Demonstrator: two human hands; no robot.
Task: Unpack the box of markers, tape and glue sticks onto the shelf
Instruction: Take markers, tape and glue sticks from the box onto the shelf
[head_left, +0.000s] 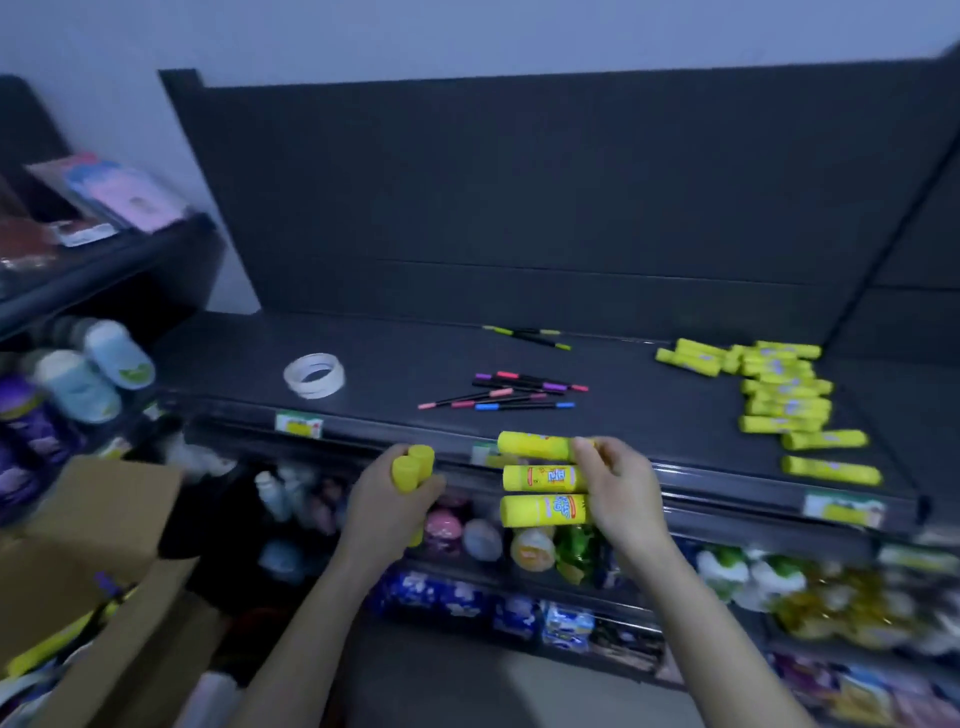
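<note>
While both hands sit at shelf (415, 358) front edge, I note: left hand (387, 501) grips two glue sticks (413, 466), ends up; right hand (621, 493) clasps three glue sticks (543, 478), stacked sideways. Smooth yellow plastic cylinders, printed labels. Loose pile (779, 397) lies on shelf, right side.

The dark shelf (415, 358) carries white tape rolls (314, 375) at nine o'clock, coloured markers (511, 392) mid-shelf, two green-tipped markers (527, 336) at twelve and yellow glue sticks (779, 395) at three.
</note>
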